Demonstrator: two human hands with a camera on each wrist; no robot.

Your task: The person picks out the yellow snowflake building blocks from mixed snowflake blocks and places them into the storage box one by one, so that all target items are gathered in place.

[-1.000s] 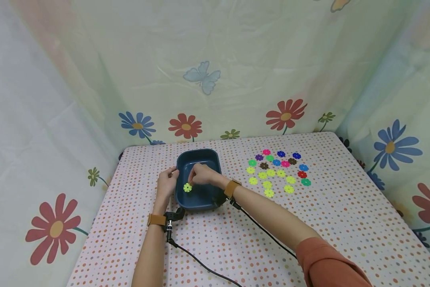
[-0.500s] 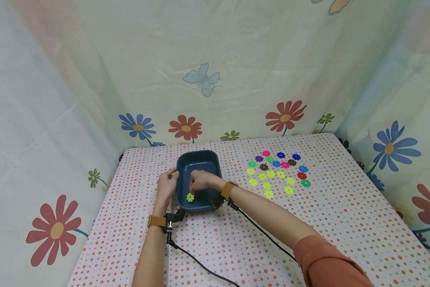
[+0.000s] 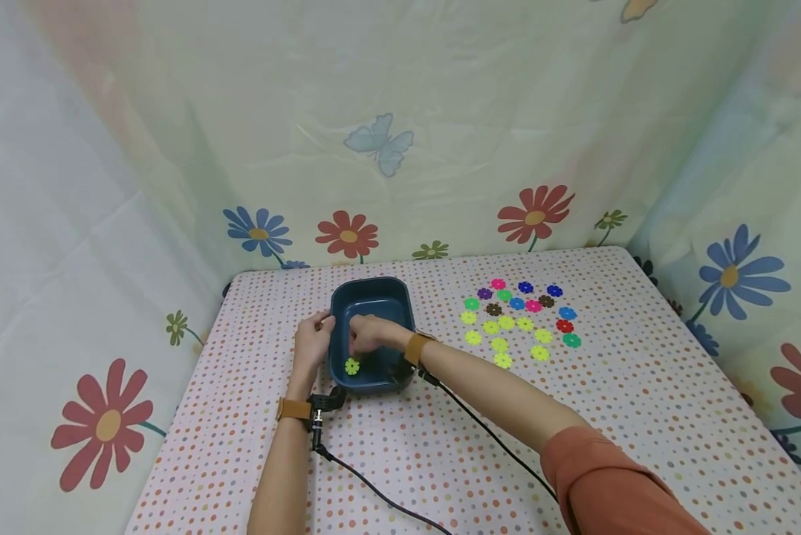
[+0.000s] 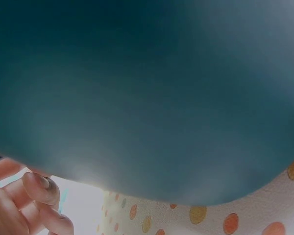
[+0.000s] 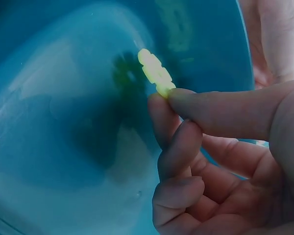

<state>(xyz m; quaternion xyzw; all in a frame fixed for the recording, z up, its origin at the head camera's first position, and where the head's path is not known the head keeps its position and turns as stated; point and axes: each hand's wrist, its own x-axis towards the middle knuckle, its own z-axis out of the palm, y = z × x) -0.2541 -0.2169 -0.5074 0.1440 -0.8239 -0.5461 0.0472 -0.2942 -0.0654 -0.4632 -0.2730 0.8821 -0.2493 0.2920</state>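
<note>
A dark blue rectangular basin [image 3: 374,286] stands on the table, left of centre. Inside it, low over the floor, my right hand [image 3: 371,334] pinches a yellow flower-shaped plastic disc [image 3: 352,366] between thumb and forefinger. Seen edge-on in the right wrist view, the disc [image 5: 157,73] sticks out past the fingertips, its dark reflection on the glossy floor. My left hand [image 3: 312,343] holds the basin's left side at the rim, fingers curled. The left wrist view is mostly basin wall [image 4: 152,112], with the curled fingers [image 4: 41,188] at lower left.
Right of the basin, several flower-shaped discs lie spread on the dotted tablecloth [image 3: 440,446]: yellow ones [image 3: 499,345] nearer, and pink, blue, green, brown, purple and red ones [image 3: 565,325] behind. Flowered curtains [image 3: 440,111] enclose the table. Black cables [image 3: 387,498] trail from both wrists.
My right hand has moved the yellow disc toward the near end of the basin, then slightly left. The left hand has stayed at the rim.
</note>
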